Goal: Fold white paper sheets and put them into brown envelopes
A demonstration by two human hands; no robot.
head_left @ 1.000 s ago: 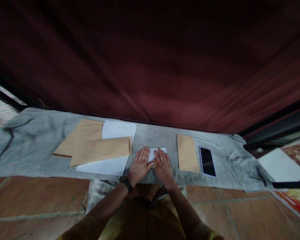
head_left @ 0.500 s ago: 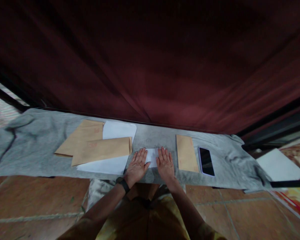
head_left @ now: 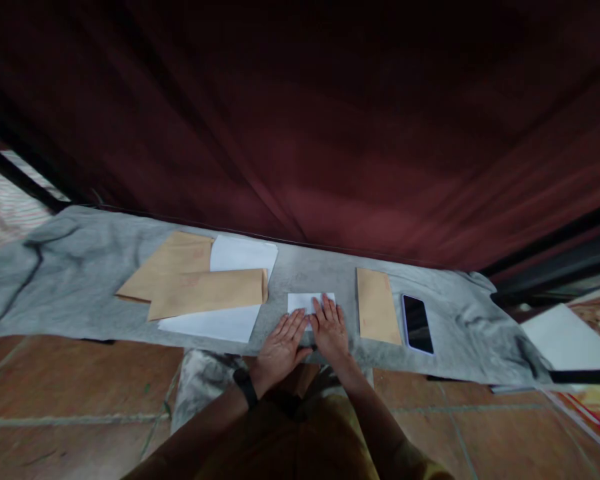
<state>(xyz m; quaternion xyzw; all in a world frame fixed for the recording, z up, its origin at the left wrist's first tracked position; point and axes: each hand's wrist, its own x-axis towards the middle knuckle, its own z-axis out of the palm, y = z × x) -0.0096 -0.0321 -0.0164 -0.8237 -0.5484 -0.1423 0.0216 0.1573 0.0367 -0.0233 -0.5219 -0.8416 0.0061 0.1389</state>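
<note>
A small white folded paper (head_left: 300, 301) lies flat on the grey cloth in front of me. My left hand (head_left: 281, 347) rests with its fingers stretched out over the paper's lower left part. Flat on the paper's right side lies my right hand (head_left: 329, 328), fingers extended. The fingertips of both hands are close to each other, and the paper's lower portion is hidden beneath them. To the right is a single brown envelope (head_left: 379, 307). Several brown envelopes (head_left: 210, 292) lie on the left, on top of white paper sheets (head_left: 230, 325).
A phone (head_left: 418, 324) with a dark screen lies right of the single envelope. The grey cloth (head_left: 90, 273) covers a narrow long surface against a dark red curtain (head_left: 300, 167). A white board-like piece (head_left: 570, 337) is at the far right, above the tiled floor (head_left: 430, 413).
My left hand has slid down toward me and slightly right, uncovering the paper's upper left. My right hand stays nearly in place on the paper. The view has shifted slightly.
</note>
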